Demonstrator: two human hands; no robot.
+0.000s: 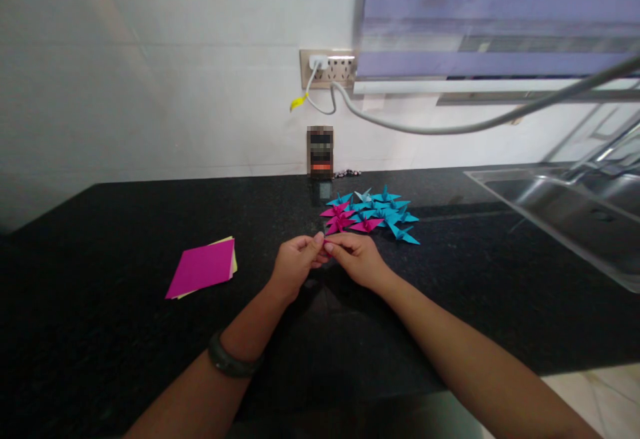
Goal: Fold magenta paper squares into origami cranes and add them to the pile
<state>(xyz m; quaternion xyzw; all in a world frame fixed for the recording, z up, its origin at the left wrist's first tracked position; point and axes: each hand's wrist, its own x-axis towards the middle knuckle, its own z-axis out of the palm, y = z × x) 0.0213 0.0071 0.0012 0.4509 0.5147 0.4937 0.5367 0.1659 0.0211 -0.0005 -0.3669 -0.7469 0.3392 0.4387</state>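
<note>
Between my fingertips is a small folded piece of magenta paper point(327, 247), mostly hidden by the fingers. My left hand point(299, 257) pinches it from the left, thumb on top. From the other side my right hand point(357, 259) grips it between thumb and forefinger. Just beyond the hands lies a group of folded paper cranes: several blue ones point(385, 212), a pale one point(365, 195) and a few magenta ones point(367, 225). Left of my hands rests a stack of square paper point(203, 267), magenta on top with yellow edges showing beneath.
A phone point(320, 152) leans against the tiled wall, with a beaded string point(347, 173) beside it. On the right, a steel sink point(550, 225) is set into the black countertop point(125, 225). A white cable point(430, 130) runs across from the wall socket point(327, 69).
</note>
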